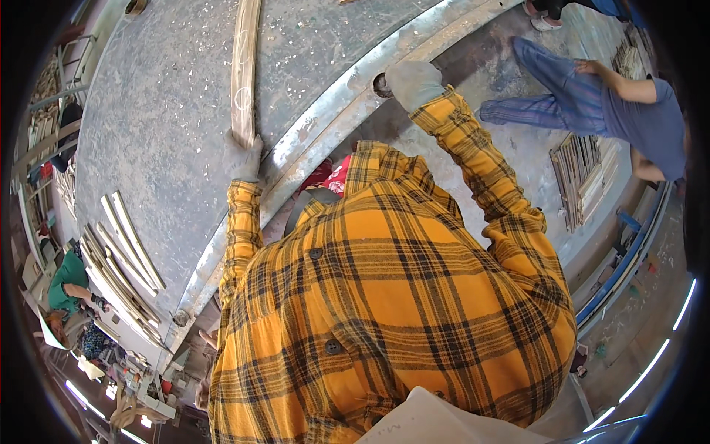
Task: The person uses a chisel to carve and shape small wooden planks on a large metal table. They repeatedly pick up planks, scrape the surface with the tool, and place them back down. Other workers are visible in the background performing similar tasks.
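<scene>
My left hand (243, 157), in a grey glove, is closed around the near end of a long wooden strip (245, 74). The strip lies lengthwise away from me on the grey metal table (170, 111), with pale rings marked on its top. At the table's metal edge is my right hand (416, 84), also gloved, its fingers curled in. A dark round ring-shaped piece (381, 85) sits right against those fingers. What the right hand grips, if anything, is hidden by the glove.
Several thin wooden strips (122, 259) lie at the table's left end. A person in blue (621, 111) is at the right, near a stack of wood (580, 181). Another person in green (68, 281) is at the far left. Wood chips are scattered over the tabletop.
</scene>
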`<state>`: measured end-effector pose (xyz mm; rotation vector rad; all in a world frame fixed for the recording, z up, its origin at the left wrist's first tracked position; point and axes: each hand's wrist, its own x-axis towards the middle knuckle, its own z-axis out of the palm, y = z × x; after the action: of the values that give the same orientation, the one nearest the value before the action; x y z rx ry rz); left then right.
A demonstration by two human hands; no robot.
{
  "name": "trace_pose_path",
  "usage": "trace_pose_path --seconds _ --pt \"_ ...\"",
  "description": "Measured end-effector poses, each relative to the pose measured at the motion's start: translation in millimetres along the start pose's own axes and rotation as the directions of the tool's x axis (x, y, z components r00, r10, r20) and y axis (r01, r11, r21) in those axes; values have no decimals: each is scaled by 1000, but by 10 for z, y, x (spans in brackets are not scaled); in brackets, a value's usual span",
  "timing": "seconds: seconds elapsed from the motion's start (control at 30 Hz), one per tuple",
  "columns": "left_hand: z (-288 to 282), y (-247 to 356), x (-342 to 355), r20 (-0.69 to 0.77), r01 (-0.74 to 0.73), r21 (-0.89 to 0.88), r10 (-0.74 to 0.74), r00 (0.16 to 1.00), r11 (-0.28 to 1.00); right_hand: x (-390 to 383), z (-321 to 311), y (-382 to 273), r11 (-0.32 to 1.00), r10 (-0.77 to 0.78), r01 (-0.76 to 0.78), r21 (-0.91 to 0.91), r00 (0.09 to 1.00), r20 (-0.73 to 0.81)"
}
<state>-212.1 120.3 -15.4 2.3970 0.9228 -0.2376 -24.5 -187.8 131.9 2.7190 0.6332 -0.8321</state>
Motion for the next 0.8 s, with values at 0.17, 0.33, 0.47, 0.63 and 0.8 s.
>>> trace_pose_path --seconds 0.17,0.33,0.47,0.63,0.8 --pt "31 -59 7 -15 8 29 -8 1000 1000 -45 -135 -59 1000 -27 27 3 998 52" --pt "-9 -24 43 17 27 -41 -26 1000 999 106 82 420 960 -230 241 143 969 -89" --pt "-163 25 -72 49 47 -121 -41 998 992 77 -181 712 701 -235 54 712 959 159" --pt "-473 214 -482 -7 87 -133 -88 996 987 27 -318 430 425 -296 170 889 954 -41" --pt "-914 367 -897 -8 120 -176 -123 992 977 192 -383 -397 288 -343 283 915 923 -177"
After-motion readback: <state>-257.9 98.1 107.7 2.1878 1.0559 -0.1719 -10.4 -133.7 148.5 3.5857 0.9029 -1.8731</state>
